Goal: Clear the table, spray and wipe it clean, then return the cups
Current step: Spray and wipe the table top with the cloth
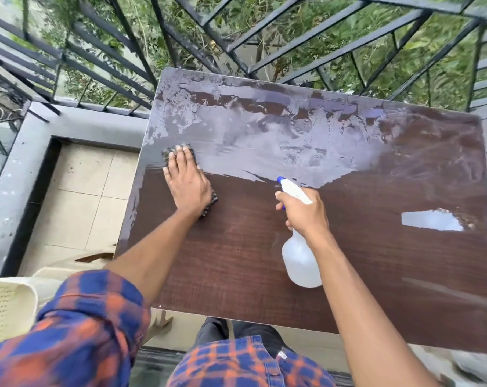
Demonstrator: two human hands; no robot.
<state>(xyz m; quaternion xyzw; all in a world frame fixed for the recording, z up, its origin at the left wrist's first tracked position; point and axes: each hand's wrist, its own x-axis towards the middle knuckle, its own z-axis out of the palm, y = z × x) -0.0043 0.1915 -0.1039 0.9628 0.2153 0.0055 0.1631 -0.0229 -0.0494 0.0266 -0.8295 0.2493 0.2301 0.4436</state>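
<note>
The dark brown table (376,261) fills the middle of the head view; its far half shines wet. My left hand (187,181) lies flat with straight fingers on a dark cloth (211,203), pressing it onto the table near the left edge. My right hand (303,212) grips the neck of a translucent spray bottle (299,262) with a white and blue nozzle, held over the table's middle, nozzle pointing away from me. No cups are in view.
A black metal railing (236,37) with greenery behind runs along the table's far side. A grey ledge (77,118) and a tiled floor (80,196) lie to the left. A cream plastic chair (7,305) stands at the lower left.
</note>
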